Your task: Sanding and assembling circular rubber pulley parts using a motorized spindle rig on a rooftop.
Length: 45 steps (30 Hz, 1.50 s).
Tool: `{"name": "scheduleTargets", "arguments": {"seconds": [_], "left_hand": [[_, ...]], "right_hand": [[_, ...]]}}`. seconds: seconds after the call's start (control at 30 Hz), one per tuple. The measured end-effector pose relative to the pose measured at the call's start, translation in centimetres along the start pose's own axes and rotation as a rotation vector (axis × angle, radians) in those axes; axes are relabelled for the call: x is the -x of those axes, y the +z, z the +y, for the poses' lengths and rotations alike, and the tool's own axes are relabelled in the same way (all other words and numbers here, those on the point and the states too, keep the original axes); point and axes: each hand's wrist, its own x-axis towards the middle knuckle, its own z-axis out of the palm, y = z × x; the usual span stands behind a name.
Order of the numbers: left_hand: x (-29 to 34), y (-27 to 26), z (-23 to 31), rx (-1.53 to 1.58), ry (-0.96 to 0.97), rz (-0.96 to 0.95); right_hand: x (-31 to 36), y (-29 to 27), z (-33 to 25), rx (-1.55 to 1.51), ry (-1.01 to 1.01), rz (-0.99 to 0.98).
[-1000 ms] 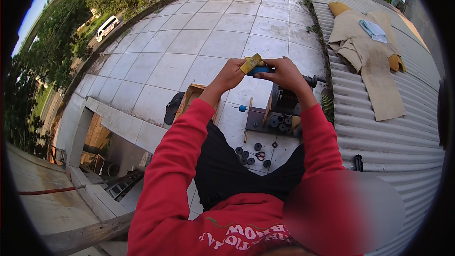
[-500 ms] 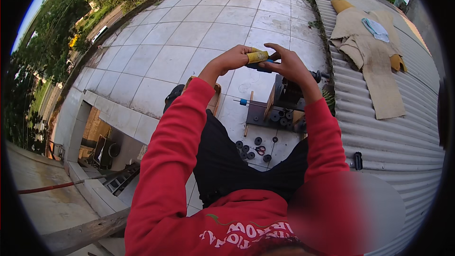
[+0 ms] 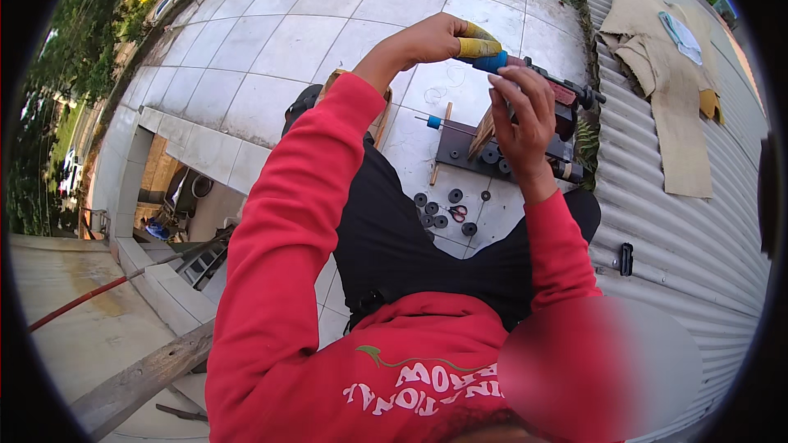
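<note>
My left hand [image 3: 443, 39] wears yellow coverings on its thumb and finger. These fingers close round a bright blue cylinder [image 3: 489, 61], in front of a dark red and black machine [image 3: 562, 94]. Whether the cylinder touches the machine I cannot tell. My right hand [image 3: 524, 111] is raised just below the cylinder, fingers apart and bent, with nothing visible in it. Behind this hand are a dark base plate [image 3: 456, 146], a wooden piece [image 3: 482, 138] and several black discs [image 3: 490, 153], partly hidden. A thin rod with a blue sleeve [image 3: 433, 121] sticks out to the left.
Black discs [image 3: 455, 195] and scissors [image 3: 458, 212] lie on the tiles between my legs. A wooden stick [image 3: 441, 143] lies by the base plate. Corrugated roofing [image 3: 657, 238] at right bears brown cloth [image 3: 657, 74] and a black clip-like object [image 3: 626, 259]. An opening [image 3: 185, 197] drops away at left.
My right hand has come off the blue cylinder and moved down, its fingers spreading. My left hand still holds the cylinder, now farther right beside the machine. The view has shifted.
</note>
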Motion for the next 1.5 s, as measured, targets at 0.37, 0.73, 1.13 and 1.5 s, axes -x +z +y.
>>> {"name": "scheduleTargets", "arguments": {"seconds": [0.37, 0.73, 1.13, 1.5], "left_hand": [[-1.3, 1.1, -1.6, 0.074, 0.113, 0.081], [-0.6, 0.4, -1.3, -0.053, 0.117, 0.084], [-0.9, 0.8, -1.9, 0.033, 0.121, 0.141], [0.5, 0.2, -0.5, -0.034, 0.098, 0.068]], "right_hand": [[20.7, 16.0, 3.9, -0.100, 0.608, -0.787], [21.1, 18.2, 6.7, -0.201, 0.645, -1.159], [22.0, 18.5, 7.4, -0.212, 0.581, -1.104], [21.9, 18.1, 6.3, -0.362, 0.882, -0.882]]}}
